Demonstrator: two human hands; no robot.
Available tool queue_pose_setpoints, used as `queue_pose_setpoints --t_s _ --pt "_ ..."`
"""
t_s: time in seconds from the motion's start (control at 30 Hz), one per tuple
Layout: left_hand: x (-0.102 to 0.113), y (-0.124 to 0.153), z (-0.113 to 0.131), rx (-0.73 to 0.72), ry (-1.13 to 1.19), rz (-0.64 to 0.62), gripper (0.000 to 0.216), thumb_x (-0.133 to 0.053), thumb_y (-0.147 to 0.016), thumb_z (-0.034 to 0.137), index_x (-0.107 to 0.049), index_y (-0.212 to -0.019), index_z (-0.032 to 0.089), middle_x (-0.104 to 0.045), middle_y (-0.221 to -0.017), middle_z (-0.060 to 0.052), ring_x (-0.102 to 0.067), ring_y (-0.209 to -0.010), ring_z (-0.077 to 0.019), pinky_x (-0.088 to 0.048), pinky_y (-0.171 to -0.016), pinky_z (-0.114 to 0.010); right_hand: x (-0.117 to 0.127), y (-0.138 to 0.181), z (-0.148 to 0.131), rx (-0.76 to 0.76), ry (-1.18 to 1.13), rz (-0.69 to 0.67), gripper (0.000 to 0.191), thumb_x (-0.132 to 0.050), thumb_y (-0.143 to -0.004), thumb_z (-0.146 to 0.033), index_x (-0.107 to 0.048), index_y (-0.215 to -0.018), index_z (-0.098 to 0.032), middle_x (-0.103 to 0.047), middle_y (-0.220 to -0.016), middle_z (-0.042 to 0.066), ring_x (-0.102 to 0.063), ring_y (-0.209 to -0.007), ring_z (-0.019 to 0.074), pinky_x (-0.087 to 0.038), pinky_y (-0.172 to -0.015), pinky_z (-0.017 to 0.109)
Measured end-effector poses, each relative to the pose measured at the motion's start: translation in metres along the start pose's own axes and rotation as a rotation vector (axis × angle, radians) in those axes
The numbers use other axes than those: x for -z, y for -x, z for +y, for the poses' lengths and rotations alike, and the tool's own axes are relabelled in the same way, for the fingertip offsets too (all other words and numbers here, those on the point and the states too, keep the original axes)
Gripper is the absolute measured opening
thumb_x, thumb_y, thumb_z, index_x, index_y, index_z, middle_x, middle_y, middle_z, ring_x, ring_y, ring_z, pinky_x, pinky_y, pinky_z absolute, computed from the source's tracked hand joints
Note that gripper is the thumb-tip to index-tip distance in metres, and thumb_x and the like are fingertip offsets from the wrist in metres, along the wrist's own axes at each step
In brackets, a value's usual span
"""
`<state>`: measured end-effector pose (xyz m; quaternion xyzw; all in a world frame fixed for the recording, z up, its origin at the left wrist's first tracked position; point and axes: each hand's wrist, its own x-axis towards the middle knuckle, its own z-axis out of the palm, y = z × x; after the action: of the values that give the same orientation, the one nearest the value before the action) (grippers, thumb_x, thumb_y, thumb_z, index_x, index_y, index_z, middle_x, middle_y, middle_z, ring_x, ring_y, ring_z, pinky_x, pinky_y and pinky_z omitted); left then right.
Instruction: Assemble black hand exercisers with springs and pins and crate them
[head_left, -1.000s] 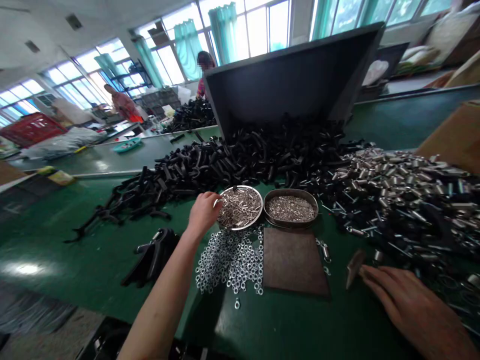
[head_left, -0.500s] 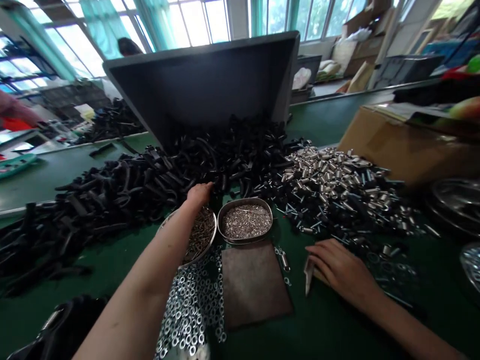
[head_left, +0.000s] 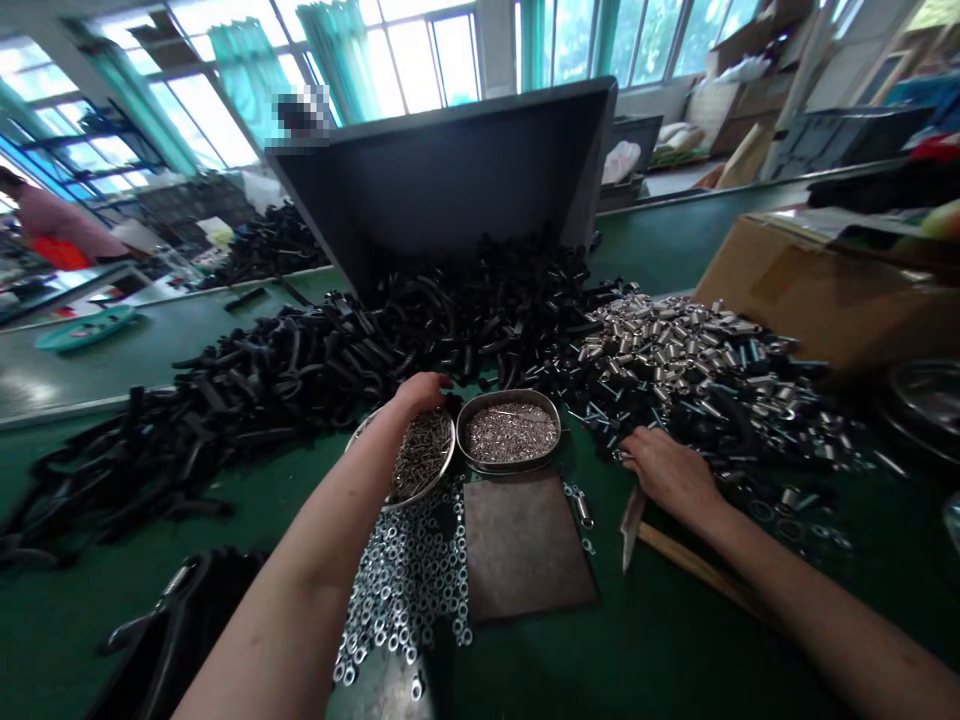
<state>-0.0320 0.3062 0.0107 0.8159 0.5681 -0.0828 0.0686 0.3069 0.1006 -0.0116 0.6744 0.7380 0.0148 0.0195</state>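
Two grips, closure and contents unclear: left hand (head_left: pixel 421 393) by black parts (head_left: pixel 517 320), right hand (head_left: pixel 669 472) by springs (head_left: pixel 667 350); hammer (head_left: pixel 632 522) near, likely for reach.

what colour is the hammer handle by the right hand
The hammer handle is yellowish brown, best seen in the head view.

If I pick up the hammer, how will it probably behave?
The hammer is probably stiff: its wooden handle looks straight. It may feel heavier at the head, which looks metal. It seems unlikely to roll: the head juts sideways.
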Motion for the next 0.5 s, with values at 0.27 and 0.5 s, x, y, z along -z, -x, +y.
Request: queue_pose_setpoints --t_s 0.27,0.5 --pt "0.005 -0.009 0.018 0.102 0.049 -0.009 0.033 -0.067 -0.065 0.018 -0.069 -0.096 0.027 -0.07 -0.103 -0.006 -0.063 -0.099 -0.0258 -0.048 -0.085 -0.033 0.003 0.006 -0.001 -0.104 -0.242 0.114 0.014 -0.046 -0.088 -0.028 -0.056 -0.096 -0.021 -0.065 -0.089 0.007 -0.062 -0.085 0.0235 -0.047 -0.063 0.032" --pt "0.03 0.041 0.023 0.203 0.273 0.39 0.039 -0.053 -0.083 0.026 -0.052 -0.121 0.016 -0.063 -0.114 -0.015 -0.057 -0.11 -0.0282 -0.043 -0.092 -0.038 0.031 0.022 -0.018 -0.196 -0.962 0.139 0.036 -0.051 -0.082 -0.041 -0.06 -0.111 -0.023 -0.07 -0.1 0.006 -0.066 -0.088 0.0238 -0.051 -0.077 0.037"
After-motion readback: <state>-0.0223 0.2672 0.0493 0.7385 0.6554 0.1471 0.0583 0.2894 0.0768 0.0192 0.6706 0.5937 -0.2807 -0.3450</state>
